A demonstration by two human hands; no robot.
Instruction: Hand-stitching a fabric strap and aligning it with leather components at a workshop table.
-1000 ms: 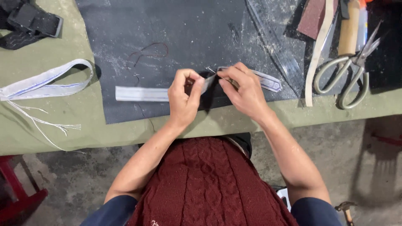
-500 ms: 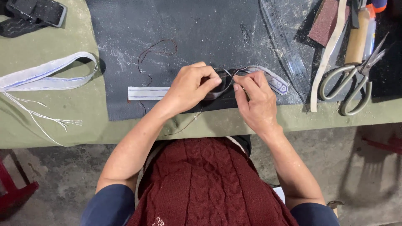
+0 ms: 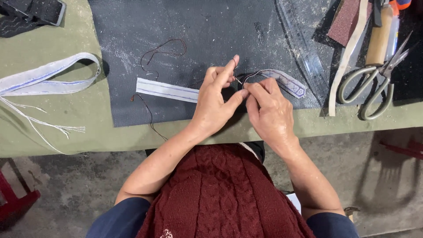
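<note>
The person is hand-stitching a white webbing strip (image 3: pixel 176 90) lying on the dark mat (image 3: pixel 198 26). The left hand (image 3: pixel 216 99) is pinching the dark thread (image 3: pixel 152 53) above the strip; the right hand (image 3: pixel 266 105) is pinching at the strip's middle, probably a needle, though too small to tell. Judging from this, pulling the thread taut seems to come next.

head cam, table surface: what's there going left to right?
Looped white strap → flat white strip → left hand → right hand → clear ruler → scissors.
</note>
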